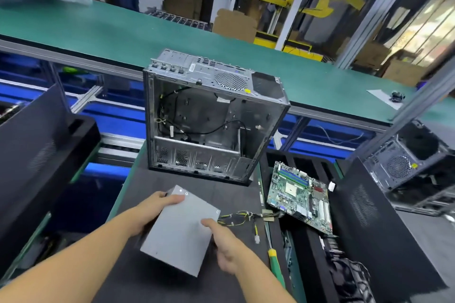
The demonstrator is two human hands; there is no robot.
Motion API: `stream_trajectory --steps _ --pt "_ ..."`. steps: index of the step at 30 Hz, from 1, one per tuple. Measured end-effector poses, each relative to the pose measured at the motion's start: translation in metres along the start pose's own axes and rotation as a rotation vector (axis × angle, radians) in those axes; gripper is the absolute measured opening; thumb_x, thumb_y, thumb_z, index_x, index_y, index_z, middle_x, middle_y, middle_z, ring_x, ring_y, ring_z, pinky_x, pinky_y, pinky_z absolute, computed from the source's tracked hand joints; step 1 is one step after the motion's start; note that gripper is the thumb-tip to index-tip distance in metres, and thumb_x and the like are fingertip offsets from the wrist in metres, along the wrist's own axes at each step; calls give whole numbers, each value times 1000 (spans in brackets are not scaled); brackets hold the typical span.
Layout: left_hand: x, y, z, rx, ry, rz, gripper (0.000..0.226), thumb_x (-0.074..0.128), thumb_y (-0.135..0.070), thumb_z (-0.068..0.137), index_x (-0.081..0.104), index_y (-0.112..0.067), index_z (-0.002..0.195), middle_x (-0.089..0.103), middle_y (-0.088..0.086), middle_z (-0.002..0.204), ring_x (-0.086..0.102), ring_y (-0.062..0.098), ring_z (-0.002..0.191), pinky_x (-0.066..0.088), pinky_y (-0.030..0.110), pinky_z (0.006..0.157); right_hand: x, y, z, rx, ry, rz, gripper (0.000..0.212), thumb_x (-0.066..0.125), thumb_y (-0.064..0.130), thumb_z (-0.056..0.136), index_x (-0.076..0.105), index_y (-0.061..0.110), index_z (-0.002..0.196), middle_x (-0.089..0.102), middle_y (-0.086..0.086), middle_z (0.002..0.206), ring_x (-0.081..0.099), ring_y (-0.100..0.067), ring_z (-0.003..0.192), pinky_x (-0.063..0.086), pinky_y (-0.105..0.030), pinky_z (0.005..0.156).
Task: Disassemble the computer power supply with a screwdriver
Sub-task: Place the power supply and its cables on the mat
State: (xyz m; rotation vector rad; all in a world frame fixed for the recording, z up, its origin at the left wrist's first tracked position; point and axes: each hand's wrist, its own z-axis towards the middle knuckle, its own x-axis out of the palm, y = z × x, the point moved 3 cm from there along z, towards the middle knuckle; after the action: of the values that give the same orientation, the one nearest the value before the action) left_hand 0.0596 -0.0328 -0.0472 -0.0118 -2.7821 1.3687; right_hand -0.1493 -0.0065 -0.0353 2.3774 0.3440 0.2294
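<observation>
- A dark mat (152,179) on a workshop bench was seen, backed by a green conveyor (123,32).
- The power supply (179,231) was held tilted over the mat. It was gripped at its far corner by the left hand (157,204) and at its right edge by the right hand (221,246), thumb on top.
- It would best be laid flat, screws uppermost, and steadied with one hand before the screwdriver (277,268), lying just right of the right hand, was taken up.
- Counted: one power supply, one screwdriver, one circuit board (300,197) and two bare cases, the nearer case (214,115) beyond both hands.

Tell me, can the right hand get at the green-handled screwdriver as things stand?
Probably yes. The green-handled screwdriver lies just right of the right hand, with nothing between them. That hand grips the grey metal power supply box, though, so it must let go first.
</observation>
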Motion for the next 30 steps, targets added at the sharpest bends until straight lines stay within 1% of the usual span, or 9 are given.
stream_trajectory --steps 2,6,10,14,17,20,22,25,30 --pt "-4 3 7 -5 -26 62 84 85 -61 52 55 -18 118 75 11 103 74 29 91 57 49 89 -8 0 0 34 -64 -172 29 59 49 82 62 29 103 61 12 112 52 -14 109 40 -32 100" --pt "-10 1 28 19 -93 190 58 80 -57 72 68 -14 110 77 7 98 74 28 87 58 45 86 -34 -2 3 -5 -190 -244 18 53 34 88 61 20 95 66 1 92 56 -13 66 46 -22 59" --pt "-18 -19 45 2 -313 771 48 60 -49 91 65 -10 119 59 14 130 59 33 113 49 42 98 -60 -7 9 -89 -362 -287 11 46 18 86 57 18 85 61 1 78 50 -13 55 37 -21 49" --pt "17 -30 42 271 -429 1196 68 47 -53 95 31 -22 154 27 11 158 28 31 143 31 43 113 -86 -10 24 -113 -477 -494 12 50 18 86 54 23 95 65 -3 101 61 -21 85 49 -28 75" --pt "73 -17 40 462 -259 1350 83 38 -75 87 18 -34 157 7 4 166 6 26 151 14 45 120 -107 -5 36 -146 -545 -691 33 52 13 89 47 17 121 52 -9 128 52 -26 116 43 -30 97" --pt "112 9 39 395 -99 1483 96 24 -90 71 18 -43 155 -1 -2 167 -14 30 151 -16 56 114 -128 5 42 -204 -592 -1004 67 55 12 89 25 13 149 25 -6 154 28 -30 139 31 -36 110" --pt "117 20 35 453 -148 1637 84 27 -81 72 43 -41 144 15 3 164 -5 36 151 -17 64 109 -143 6 49 -217 -546 -1262 83 58 16 90 8 18 156 5 2 163 13 -27 147 27 -38 115" --pt "113 21 29 648 -225 1590 41 56 -52 65 71 -35 100 59 5 130 41 32 133 24 67 106 -162 1 64 -201 -425 -1562 89 64 27 89 6 17 156 7 2 163 6 -26 149 17 -44 119" --pt "114 18 31 761 -272 1479 30 65 -35 57 67 -35 87 57 -3 111 53 27 115 31 62 100 -167 1 79 -354 -417 -1765 36 51 18 89 47 12 124 46 -11 125 43 -34 121 29 -42 107"
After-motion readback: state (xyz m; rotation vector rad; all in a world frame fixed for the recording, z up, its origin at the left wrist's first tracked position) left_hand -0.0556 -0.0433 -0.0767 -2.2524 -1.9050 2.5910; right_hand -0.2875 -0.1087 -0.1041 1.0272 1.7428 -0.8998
